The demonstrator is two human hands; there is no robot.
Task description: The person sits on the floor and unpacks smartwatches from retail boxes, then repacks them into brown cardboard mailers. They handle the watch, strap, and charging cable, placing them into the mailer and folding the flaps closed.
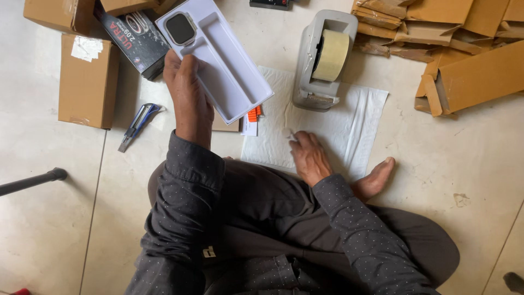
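Gripping the near end of a white tray (229, 71), the left hand (188, 93) holds it tilted above the floor (49, 207), thumb on top and fingers curled beneath. A square smartwatch (180, 28) with a dark face and pale case sits in the tray's far compartment; the long slot beside it shows only white plastic. The right hand (308, 155) rests low on a white padded mailer (349, 128) spread on the floor, its fingertips pinched on a small pale thing too small to make out. Standing on the mailer's far edge is a grey tape dispenser (319, 60) with a roll of tan tape. Just behind the tray lies a black product box (134, 41), and a brown carton (87, 82) stands to its left. A blue utility knife (137, 123) lies on the floor near the left wrist. Flattened cardboard pieces (464, 49) are piled toward the floor's far right corner.
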